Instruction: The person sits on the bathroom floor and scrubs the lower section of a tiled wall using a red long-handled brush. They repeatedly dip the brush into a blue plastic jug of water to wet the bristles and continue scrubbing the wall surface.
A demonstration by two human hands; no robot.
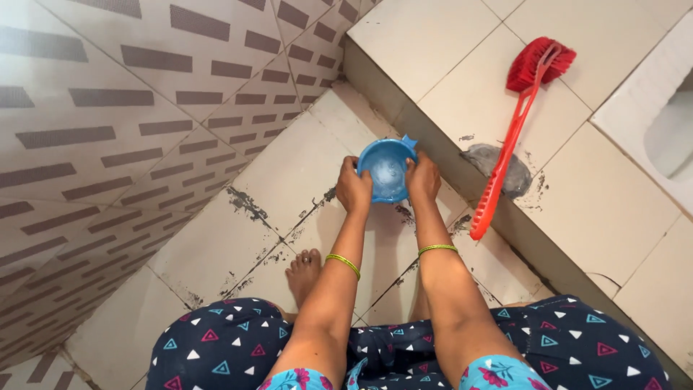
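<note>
Head view looks down on a squatting person, both arms stretched forward over the tiled floor (289, 180). Ahead and to the right of the hands the floor rises in a step (462, 108); a patterned wall (108, 130) runs along the left of them.

Right of the right hand a red long-handled brush (509, 137) lies across the step, bristles at the far end, its handle end just off the step edge, near that hand but not touching it. A wet grey patch (476, 157) sits under the handle. Dark grime marks the floor joints below and to the left of the hands.

Between the 2 hands is a blue mug (388, 168), its mouth turned toward the camera, held just above the floor at the foot of the step. The left hand (353, 189) grips its left rim, fingers curled over the edge; the right hand (424, 179) clasps the right side the same way. Each wrist wears 1 green bangle.

As a judgement, the step in hand is handling water with the mug at the step's base. A next move would call for a steady 2-handed tilt, or for freeing the right hand toward the brush.
</note>
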